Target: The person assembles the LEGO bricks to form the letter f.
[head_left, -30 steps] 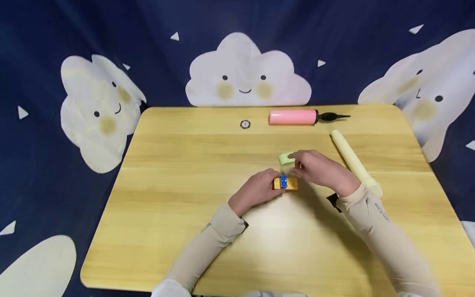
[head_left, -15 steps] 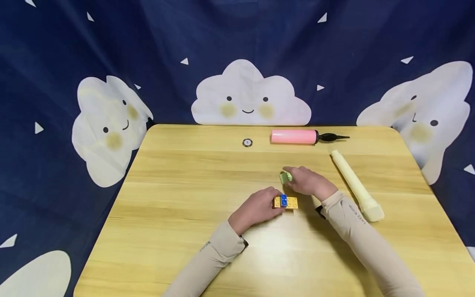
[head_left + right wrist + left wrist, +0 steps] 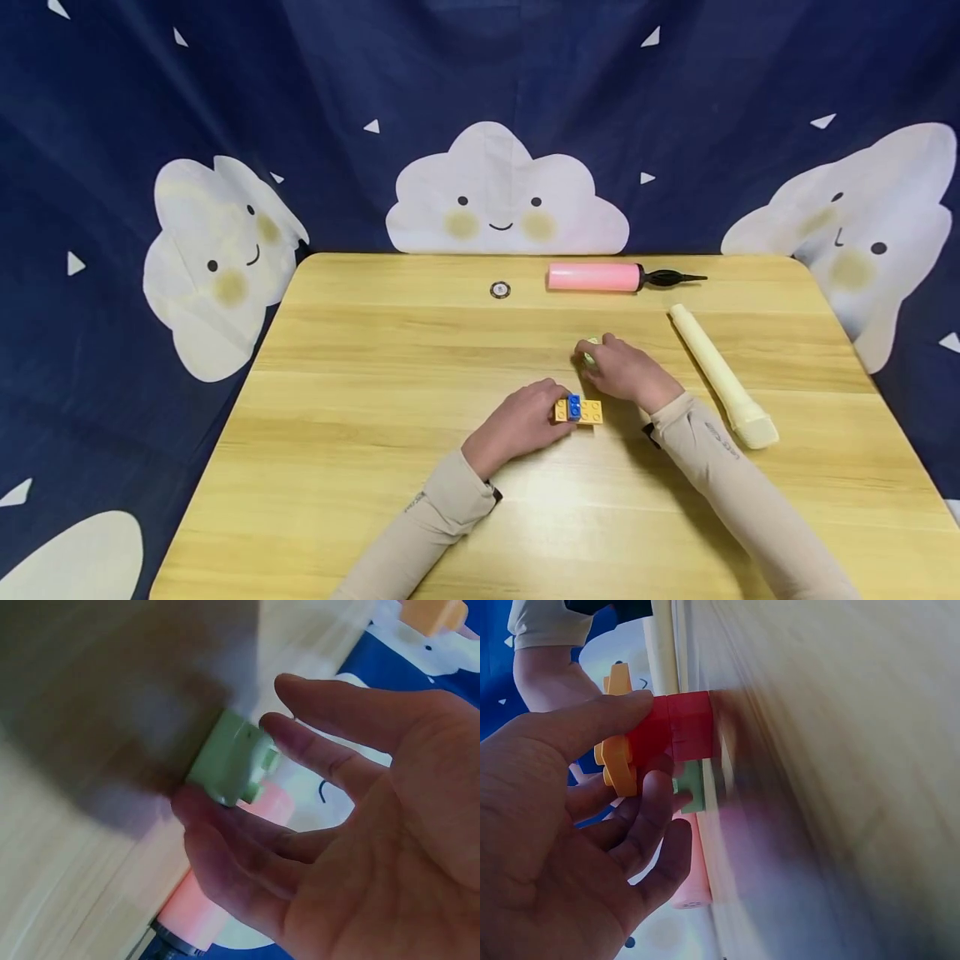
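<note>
My left hand (image 3: 521, 421) holds a small stack of toy building bricks near the middle of the table. A blue brick (image 3: 573, 407) sits across the studs of a yellow brick (image 3: 592, 412), with red bricks (image 3: 691, 725) underneath. In the left wrist view, the thumb and fingers pinch the red part. Just beyond the stack, my right hand (image 3: 621, 368) has its fingers around a light green brick (image 3: 227, 759), mostly hidden in the head view. The right wrist view shows fingertips at both ends of that brick and the thumb held off it.
A pink hand pump (image 3: 594, 277) with a black nozzle lies along the table's far edge. Left of it is a round black-and-white chip (image 3: 500, 289). A cream microphone-shaped object (image 3: 720, 371) lies right of my right hand. Dark blue cloud-patterned cloth (image 3: 330, 100) hangs behind the wooden table (image 3: 360, 350).
The head view has tilted up. My right hand's fingers have closed around the green brick, which has shifted slightly right and turned. My left hand still holds the stack.
</note>
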The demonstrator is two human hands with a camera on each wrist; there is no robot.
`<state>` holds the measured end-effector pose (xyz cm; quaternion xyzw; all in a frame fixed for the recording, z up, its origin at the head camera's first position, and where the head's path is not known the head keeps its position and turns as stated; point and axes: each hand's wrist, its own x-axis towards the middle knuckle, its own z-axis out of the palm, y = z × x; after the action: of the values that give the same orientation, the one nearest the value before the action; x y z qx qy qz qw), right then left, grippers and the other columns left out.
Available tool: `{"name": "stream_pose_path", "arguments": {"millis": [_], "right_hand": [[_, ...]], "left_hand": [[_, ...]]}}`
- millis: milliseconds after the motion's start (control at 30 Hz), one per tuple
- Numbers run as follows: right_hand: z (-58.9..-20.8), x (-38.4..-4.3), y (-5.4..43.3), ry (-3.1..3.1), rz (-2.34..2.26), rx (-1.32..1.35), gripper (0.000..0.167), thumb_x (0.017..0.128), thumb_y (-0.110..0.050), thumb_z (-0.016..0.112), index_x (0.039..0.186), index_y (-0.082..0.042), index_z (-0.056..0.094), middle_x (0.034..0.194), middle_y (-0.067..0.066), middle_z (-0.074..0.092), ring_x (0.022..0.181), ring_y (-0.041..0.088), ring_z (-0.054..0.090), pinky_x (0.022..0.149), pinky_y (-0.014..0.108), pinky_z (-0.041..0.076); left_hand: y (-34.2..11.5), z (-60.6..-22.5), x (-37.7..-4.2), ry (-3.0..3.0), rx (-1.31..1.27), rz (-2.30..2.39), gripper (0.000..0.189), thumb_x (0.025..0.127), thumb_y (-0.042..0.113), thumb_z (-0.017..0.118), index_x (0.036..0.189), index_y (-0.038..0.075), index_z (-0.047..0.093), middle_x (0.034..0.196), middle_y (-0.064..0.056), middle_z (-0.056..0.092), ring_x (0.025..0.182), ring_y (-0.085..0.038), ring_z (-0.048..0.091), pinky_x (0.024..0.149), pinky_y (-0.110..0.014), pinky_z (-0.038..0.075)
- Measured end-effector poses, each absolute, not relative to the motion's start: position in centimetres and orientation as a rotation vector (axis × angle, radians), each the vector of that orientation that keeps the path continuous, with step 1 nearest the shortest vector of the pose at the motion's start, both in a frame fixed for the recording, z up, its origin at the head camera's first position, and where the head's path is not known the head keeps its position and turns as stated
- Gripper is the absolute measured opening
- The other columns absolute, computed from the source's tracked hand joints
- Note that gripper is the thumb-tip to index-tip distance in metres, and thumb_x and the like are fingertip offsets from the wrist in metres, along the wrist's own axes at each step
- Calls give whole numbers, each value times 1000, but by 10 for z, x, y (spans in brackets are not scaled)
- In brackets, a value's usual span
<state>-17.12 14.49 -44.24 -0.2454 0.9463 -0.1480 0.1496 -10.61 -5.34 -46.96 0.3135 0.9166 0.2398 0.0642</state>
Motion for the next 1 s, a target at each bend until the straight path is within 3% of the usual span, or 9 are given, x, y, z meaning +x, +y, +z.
{"name": "stream_pose_path", "arguments": {"millis": [133, 267, 367, 533, 667, 1000], "right_hand": [[-444, -167, 150, 2771, -381, -764, 4, 95, -10, 64, 97, -11, 68, 87, 13, 56, 79, 29, 55, 70, 46, 49], [-437, -166, 158, 2741, -442, -770, 6, 93, -13, 70, 87, -13, 68, 83, 7, 55, 76, 25, 53, 71, 47, 46], [-434, -168, 165, 2756, -531, -745, 11, 89, -17, 76, 90, -11, 66, 88, 8, 57, 78, 25, 55, 75, 52, 45], [-444, -173, 170, 2855, -563, -730, 39, 84, -22, 81, 107, -1, 57, 93, 17, 61, 81, 33, 61, 75, 53, 49], [-454, -179, 168, 2895, -483, -692, 50, 87, -28, 78, 115, 6, 55, 97, 23, 63, 84, 39, 62, 76, 54, 51], [-458, -188, 165, 2925, -360, -658, 40, 89, -24, 75, 108, 8, 62, 97, 21, 61, 85, 37, 60, 75, 52, 51]], "left_hand": [[-53, -469, -104, 2797, 956, 675, 38, 91, 34, 74, 117, 6, 68, 95, 3, 56, 74, -7, 48, 66, -18, 42], [-53, -467, -105, 2829, 964, 615, 42, 93, 37, 72, 121, 6, 66, 99, 1, 57, 76, -8, 49, 67, -19, 43], [-54, -467, -106, 2824, 940, 608, 54, 91, 44, 72, 130, 8, 61, 107, 0, 59, 85, -10, 55, 75, -23, 48], [-56, -469, -103, 2797, 865, 701, 78, 85, 56, 74, 144, 11, 49, 117, 0, 59, 100, -11, 56, 88, -29, 50], [-57, -471, -103, 2801, 887, 770, 73, 87, 57, 71, 142, 12, 52, 115, 0, 57, 94, -9, 52, 84, -26, 49], [-58, -473, -108, 2840, 989, 820, 51, 90, 49, 71, 124, 12, 64, 114, 2, 56, 91, -8, 51, 80, -22, 46]]}}
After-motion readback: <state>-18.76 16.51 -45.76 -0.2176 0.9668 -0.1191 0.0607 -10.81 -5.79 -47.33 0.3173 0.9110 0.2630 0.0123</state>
